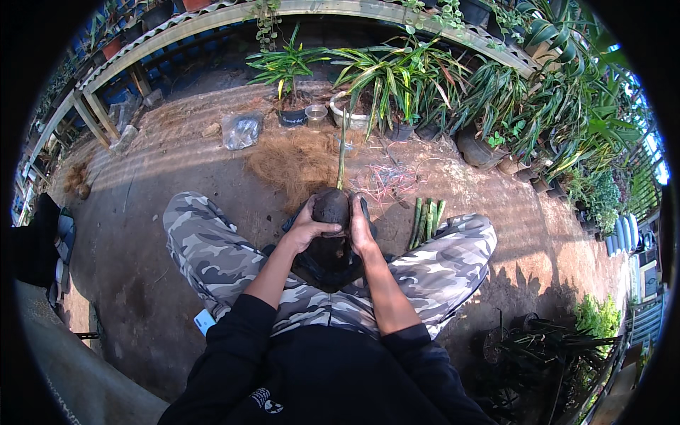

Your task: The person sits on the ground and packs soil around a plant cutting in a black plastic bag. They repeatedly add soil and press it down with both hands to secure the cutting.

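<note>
Between my legs, my two hands cup a smooth, dark brown ball (331, 207) that looks like packed soil. My left hand (306, 228) curls around its left side, with the thumb across the lower front. My right hand (360, 225) presses against its right side, fingers pointing away from me. A tall green stem (341, 159) rises at the far side of the ball; where it joins is hidden. Just below the hands sits a black bag or soft pot (329, 275) with dark material inside.
Brown fibre (297, 163) lies spread ahead, beside tangled pink string (389, 183). Several cut green stalks (427, 221) rest by my right knee. Farther off are a clear plastic bag (242, 131), a clear cup (316, 113) and potted plants (404, 78). A phone-like object (204, 321) lies by my left thigh.
</note>
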Motion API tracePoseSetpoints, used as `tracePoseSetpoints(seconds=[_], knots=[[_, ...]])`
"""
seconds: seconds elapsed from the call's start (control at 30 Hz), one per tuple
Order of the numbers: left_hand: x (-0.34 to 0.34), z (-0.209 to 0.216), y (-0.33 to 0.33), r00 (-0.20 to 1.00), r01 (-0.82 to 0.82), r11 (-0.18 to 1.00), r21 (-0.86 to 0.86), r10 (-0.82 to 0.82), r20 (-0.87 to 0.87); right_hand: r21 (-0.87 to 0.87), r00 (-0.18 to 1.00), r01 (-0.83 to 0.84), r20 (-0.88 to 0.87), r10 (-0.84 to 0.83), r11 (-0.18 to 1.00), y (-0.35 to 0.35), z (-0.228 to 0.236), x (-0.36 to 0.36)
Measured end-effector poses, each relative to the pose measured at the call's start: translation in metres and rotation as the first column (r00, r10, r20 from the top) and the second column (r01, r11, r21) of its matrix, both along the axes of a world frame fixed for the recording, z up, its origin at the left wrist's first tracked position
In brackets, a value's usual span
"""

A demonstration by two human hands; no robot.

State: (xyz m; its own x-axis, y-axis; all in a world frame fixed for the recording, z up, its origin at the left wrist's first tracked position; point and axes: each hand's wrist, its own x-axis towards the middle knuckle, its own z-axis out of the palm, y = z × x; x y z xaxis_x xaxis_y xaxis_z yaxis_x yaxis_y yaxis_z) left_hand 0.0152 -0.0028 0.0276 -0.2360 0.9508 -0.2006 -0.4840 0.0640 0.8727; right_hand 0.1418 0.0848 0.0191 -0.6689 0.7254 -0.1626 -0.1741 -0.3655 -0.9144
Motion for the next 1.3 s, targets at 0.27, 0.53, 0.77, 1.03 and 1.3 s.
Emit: tracePoseSetpoints(seconds=[0.27, 0.53, 0.77, 1.03, 1.3], knots=[[-0.005, -0.005, 0.001, 0.941, -0.013, 0.997, 0.079, 0.039, -0.335, 0.151, 0.999, -0.048, 0.031, 0.044, 0.987, 0.007, -0.008, -0.002], [-0.004, 0.0, 0.002, 0.855, -0.023, 0.995, 0.094, 0.069, -0.514, 0.215, 0.994, -0.073, 0.091, 0.054, 0.974, 0.002, -0.002, -0.003], [-0.006, -0.005, 0.0, 0.899, -0.037, 0.998, 0.056, 0.058, -0.435, 0.231, 0.993, -0.062, 0.108, 0.038, 0.971, -0.002, 0.004, -0.001], [-0.006, -0.007, 0.004, 0.932, -0.029, 0.998, 0.055, 0.047, -0.359, 0.284, 0.985, -0.056, 0.17, 0.007, 0.957, -0.005, 0.003, -0.001], [-0.007, -0.021, 0.005, 0.951, -0.062, 0.997, 0.044, 0.072, -0.301, 0.262, 0.995, -0.035, 0.103, 0.008, 0.964, -0.002, -0.002, 0.0]])
